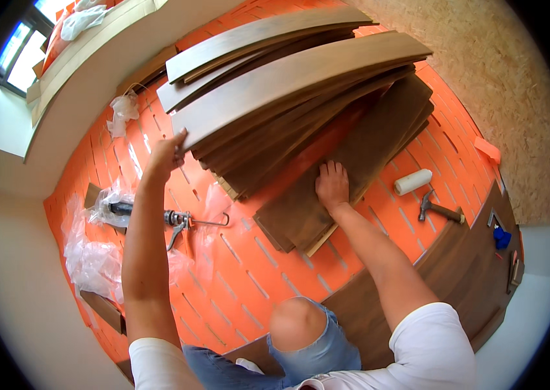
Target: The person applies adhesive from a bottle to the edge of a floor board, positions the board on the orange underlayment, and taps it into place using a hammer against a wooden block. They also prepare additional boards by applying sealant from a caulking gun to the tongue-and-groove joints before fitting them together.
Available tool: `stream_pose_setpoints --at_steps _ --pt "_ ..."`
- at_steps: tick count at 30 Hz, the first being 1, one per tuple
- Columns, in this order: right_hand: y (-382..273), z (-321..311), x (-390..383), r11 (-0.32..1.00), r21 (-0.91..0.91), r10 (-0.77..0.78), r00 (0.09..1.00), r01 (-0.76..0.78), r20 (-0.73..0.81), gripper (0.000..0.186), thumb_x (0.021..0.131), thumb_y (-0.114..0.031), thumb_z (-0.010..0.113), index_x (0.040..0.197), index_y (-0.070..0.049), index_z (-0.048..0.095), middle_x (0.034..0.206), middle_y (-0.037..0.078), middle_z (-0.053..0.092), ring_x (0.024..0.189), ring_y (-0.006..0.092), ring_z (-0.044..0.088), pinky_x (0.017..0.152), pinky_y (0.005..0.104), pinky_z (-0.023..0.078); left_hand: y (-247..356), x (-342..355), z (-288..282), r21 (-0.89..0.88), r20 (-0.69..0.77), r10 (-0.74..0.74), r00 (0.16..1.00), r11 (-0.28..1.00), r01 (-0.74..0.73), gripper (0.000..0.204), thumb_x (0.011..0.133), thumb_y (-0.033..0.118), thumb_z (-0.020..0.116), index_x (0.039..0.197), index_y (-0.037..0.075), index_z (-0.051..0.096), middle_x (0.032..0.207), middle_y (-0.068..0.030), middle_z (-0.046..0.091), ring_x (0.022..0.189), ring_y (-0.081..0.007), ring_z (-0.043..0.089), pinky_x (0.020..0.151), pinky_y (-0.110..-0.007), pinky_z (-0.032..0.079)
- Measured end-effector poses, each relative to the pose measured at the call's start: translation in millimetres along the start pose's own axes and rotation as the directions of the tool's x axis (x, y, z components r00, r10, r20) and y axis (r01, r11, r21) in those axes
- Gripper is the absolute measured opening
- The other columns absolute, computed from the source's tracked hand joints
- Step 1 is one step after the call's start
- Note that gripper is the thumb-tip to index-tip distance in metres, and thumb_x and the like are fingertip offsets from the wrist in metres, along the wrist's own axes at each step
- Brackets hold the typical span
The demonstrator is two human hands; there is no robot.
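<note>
My left hand (169,156) grips the near left corner of a long brown floorboard (275,75), which lies on top of a fanned stack of similar boards. Its thumb and fingers close round the board's end. Over a lower, darker stack, my right hand (333,186) rests on the upper face of a dark floorboard (379,133), fingers laid on the wood and grasping nothing. More planks (223,55) lie stacked just behind the first pile. Orange slotted underlay (258,273) shows beneath and between the stacks.
A caulking gun (180,221) lies on crumpled clear plastic (93,263) to my left. At right are a white roll (413,182), a hammer (440,209) and a blue item (501,238) on laid brown flooring (457,273). Chipboard (483,84) spans the far right.
</note>
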State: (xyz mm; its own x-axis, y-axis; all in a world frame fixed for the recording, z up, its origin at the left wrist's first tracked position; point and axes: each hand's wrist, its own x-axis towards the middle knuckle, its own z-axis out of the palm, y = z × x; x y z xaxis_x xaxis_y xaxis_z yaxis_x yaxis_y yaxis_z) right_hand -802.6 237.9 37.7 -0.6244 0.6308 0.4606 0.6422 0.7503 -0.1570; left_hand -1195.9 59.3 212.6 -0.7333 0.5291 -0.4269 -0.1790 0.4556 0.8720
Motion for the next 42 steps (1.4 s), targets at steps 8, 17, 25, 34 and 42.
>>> stream_pose_setpoints --at_steps 8,17,25,34,42 --pt "0.9 -2.7 -5.4 0.999 0.042 -0.017 0.999 0.016 0.031 0.025 0.081 -0.011 0.06 0.105 -0.003 0.062 0.109 0.015 0.059 0.102 0.0341 0.055 0.091 0.0466 0.046 15.4 -65.2 8.1 -0.147 0.05 0.175 0.983 0.975 -0.166 0.037 0.094 0.04 0.072 0.098 0.005 0.063 0.081 0.0003 0.058 0.073 -0.0083 0.053 0.068 -0.026 0.046" --pt "-7.0 -5.7 1.1 0.999 -0.006 -0.05 0.998 0.05 -0.041 0.02 0.079 -0.012 0.059 0.097 -0.004 0.06 0.105 0.014 0.06 0.102 0.0323 0.055 0.091 0.0444 0.047 -81.8 -183.2 65.6 -0.29 0.009 0.202 0.979 0.938 -0.191 0.035 0.098 0.035 0.067 0.11 0.002 0.062 0.093 -0.0005 0.062 0.076 -0.0069 0.054 0.064 -0.023 0.044" --pt "40.2 -24.5 30.4 -0.278 0.772 0.43 0.644 -0.572 0.633 0.039 0.106 -0.04 0.043 0.126 -0.01 0.06 0.111 0.008 0.069 0.105 0.027 0.065 0.09 0.0447 0.053 -143.5 -254.1 111.7 -0.453 0.066 0.208 0.976 0.878 -0.156 0.032 0.095 0.023 0.073 0.112 0.001 0.058 0.102 -0.0048 0.064 0.09 -0.0122 0.059 0.078 -0.03 0.05" --pt "100.1 -90.1 38.5 -0.298 0.864 0.484 0.716 -0.406 0.504 0.034 0.096 -0.028 0.066 0.117 0.0 0.064 0.116 0.011 0.07 0.105 0.0207 0.067 0.092 0.0393 0.054 -191.5 -278.3 136.1 -0.467 0.179 0.293 0.939 0.865 -0.181 0.038 0.094 0.02 0.074 0.12 0.0 0.054 0.11 -0.0067 0.062 0.103 -0.0156 0.06 0.092 -0.032 0.05" --pt "79.7 -115.0 -50.8 -0.403 0.801 0.464 0.655 -0.443 0.596 0.027 0.098 -0.024 0.065 0.115 -0.003 0.065 0.108 0.008 0.071 0.099 0.0213 0.068 0.085 0.0389 0.056 -242.1 -272.0 101.5 -0.348 0.258 0.248 0.934 0.925 -0.15 0.04 0.094 0.024 0.071 0.119 -0.002 0.055 0.104 -0.0065 0.061 0.091 -0.0138 0.058 0.083 -0.032 0.049"
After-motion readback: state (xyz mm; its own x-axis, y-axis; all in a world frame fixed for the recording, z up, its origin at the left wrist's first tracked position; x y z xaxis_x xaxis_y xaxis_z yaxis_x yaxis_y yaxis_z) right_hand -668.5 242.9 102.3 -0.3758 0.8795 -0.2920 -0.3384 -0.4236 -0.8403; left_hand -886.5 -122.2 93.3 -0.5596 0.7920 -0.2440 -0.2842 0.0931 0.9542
